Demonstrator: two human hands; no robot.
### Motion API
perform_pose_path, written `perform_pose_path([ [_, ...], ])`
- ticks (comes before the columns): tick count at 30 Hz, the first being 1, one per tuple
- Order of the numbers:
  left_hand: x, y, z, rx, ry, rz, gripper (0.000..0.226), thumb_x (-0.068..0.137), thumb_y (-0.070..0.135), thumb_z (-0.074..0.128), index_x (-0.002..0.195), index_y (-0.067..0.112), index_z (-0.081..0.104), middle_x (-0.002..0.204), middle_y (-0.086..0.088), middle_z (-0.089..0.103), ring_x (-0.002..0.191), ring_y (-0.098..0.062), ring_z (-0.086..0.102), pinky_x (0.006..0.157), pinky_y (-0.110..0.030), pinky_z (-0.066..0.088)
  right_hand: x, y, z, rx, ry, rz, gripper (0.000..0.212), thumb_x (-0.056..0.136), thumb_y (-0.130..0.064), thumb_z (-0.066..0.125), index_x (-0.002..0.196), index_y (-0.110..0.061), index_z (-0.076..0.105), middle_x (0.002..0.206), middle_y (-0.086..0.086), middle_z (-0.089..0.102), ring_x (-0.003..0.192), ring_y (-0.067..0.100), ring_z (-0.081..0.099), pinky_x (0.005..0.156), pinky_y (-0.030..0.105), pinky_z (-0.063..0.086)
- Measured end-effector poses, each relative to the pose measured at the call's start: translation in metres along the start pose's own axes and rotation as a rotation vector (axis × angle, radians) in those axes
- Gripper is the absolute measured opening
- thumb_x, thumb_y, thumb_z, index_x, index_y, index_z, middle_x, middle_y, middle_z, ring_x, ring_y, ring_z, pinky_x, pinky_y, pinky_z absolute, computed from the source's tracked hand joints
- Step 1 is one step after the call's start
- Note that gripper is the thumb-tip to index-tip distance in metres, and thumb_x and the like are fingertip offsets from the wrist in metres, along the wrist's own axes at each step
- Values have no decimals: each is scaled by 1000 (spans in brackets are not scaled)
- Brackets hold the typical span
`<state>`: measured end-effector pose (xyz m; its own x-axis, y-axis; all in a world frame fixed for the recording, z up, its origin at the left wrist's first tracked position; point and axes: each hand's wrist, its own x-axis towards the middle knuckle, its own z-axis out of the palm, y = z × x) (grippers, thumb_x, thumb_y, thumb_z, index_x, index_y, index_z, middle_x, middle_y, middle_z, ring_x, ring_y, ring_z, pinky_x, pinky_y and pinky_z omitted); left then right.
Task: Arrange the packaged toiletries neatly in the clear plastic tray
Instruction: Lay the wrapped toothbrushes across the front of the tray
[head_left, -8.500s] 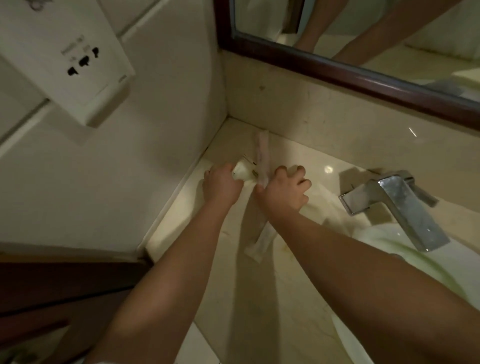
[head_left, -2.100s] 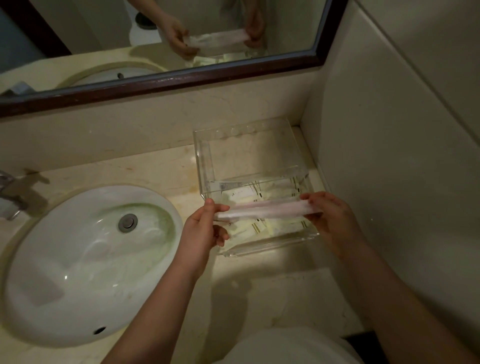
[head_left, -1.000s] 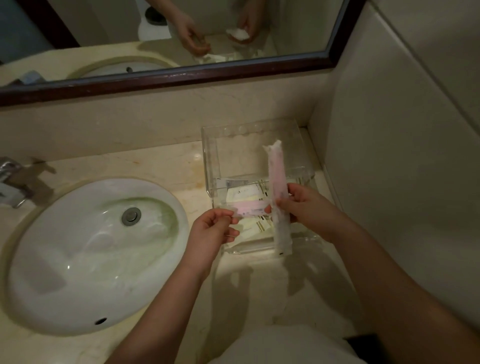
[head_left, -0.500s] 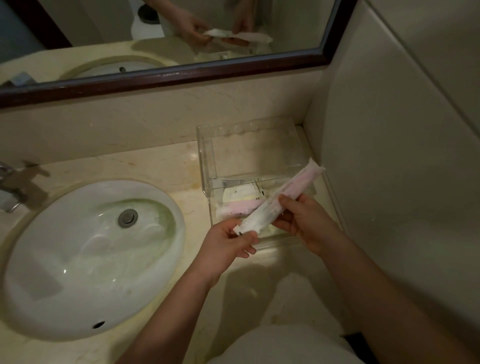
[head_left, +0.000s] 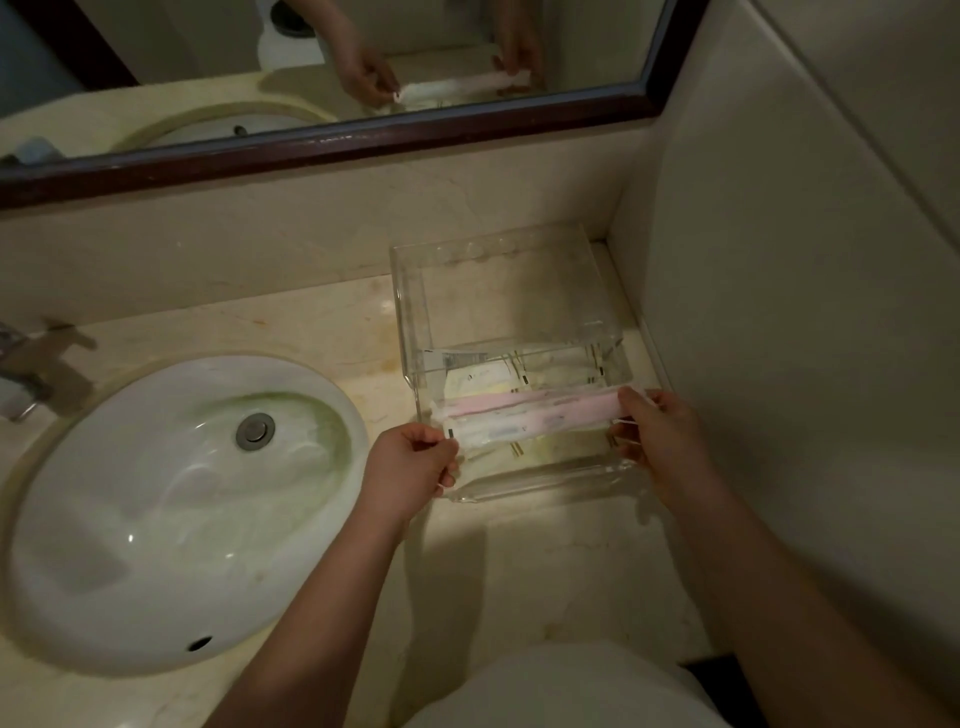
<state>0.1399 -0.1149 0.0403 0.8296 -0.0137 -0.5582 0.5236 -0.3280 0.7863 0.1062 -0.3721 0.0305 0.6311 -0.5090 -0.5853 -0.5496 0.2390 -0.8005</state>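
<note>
A clear plastic tray (head_left: 545, 480) stands on the marble counter in the right corner. Flat white and yellow toiletry packets (head_left: 483, 379) lie on its bottom, along with a pink wrapped stick (head_left: 498, 402) lying crosswise. A second long pink-and-white wrapped packet (head_left: 540, 422) is held level across the tray's front part, just in front of the first. My left hand (head_left: 408, 470) pinches its left end and my right hand (head_left: 660, 434) pinches its right end.
A white oval sink (head_left: 171, 499) fills the counter to the left, with a chrome tap (head_left: 23, 371) at the far left edge. A dark-framed mirror (head_left: 332, 143) runs along the back wall. A tiled wall (head_left: 789, 312) closes the right side.
The long packet was tilted, its right end raised; now it lies level across the tray. My hands have spread to its two ends and lowered it toward the tray.
</note>
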Motion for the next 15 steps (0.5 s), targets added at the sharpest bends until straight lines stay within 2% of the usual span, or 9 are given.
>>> perform_pose_path([
  [3, 7, -3, -4, 137, 82, 48, 17, 83, 5, 65, 67, 9, 62, 54, 0, 64, 45, -14, 58, 46, -22, 45, 5, 5, -3, -175, 19, -38, 13, 89, -23, 67, 94, -13, 62, 78, 8, 67, 65, 20, 63, 54, 30, 49],
  [6, 11, -7, -6, 243, 130, 69, 19, 81, 11, 67, 62, 13, 62, 54, 1, 67, 53, -19, 63, 61, -36, 54, 8, 8, -2, -457, 65, -137, 26, 83, -34, 71, 97, -13, 65, 81, 3, 69, 72, 19, 66, 64, 29, 48],
  [9, 10, -8, -6, 329, 148, 78, 20, 81, 15, 67, 62, 17, 63, 58, 0, 68, 59, -22, 64, 64, -38, 54, 2, 6, -1, -683, 112, -219, 19, 81, -39, 71, 89, -24, 62, 83, -6, 66, 77, 16, 63, 71, 29, 49],
  [12, 9, -9, -7, 347, 153, 87, 19, 81, 16, 67, 62, 19, 63, 60, 0, 68, 58, -20, 63, 64, -36, 53, -4, 5, -2, -739, 112, -268, 16, 81, -39, 71, 85, -26, 62, 81, -7, 67, 76, 17, 64, 73, 34, 54],
  [15, 10, -11, -6, 335, 152, 85, 20, 81, 16, 68, 62, 19, 63, 59, 1, 68, 59, -20, 63, 64, -36, 52, -4, 4, -2, -690, 103, -259, 13, 82, -35, 71, 81, -25, 63, 78, -7, 67, 74, 16, 64, 69, 33, 52],
])
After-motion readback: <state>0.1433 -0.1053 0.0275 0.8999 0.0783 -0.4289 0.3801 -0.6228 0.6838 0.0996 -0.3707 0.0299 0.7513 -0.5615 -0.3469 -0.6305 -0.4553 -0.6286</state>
